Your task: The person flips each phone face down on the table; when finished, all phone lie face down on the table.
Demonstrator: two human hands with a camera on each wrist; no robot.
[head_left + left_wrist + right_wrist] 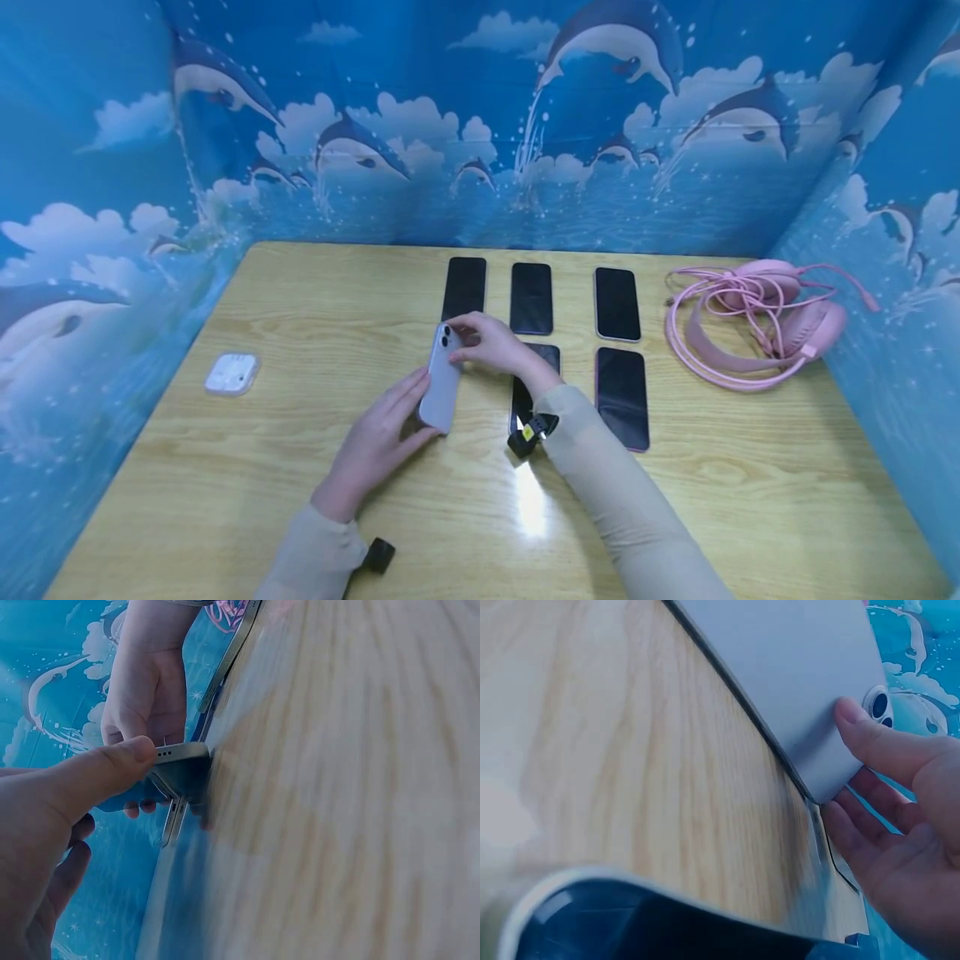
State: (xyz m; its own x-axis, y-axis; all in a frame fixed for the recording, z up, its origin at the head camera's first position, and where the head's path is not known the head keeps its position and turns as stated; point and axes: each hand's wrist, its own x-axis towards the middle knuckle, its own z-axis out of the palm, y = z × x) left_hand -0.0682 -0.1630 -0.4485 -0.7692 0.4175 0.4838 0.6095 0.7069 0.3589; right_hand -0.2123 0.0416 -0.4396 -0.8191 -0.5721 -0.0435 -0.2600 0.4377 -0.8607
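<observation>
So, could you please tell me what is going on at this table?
A person is holding a pale phone in both hands, its back showing: the left hand at the lower end, the right hand at the upper end. Five other phones lie dark face up on the wooden table, three farther away and two nearer. Pink headphones lie to the right, a small white item to the left.

On the table (pixel 337 317), a small case (pixel 232 373) lies left of the held phone (pixel 441 387). Behind the held phone lies one rear phone (pixel 464 285); rightward lie two front phones (pixel 622 396), two right-rear phones (pixel 617 303), and, farthest right, a headset (pixel 808 329).
</observation>
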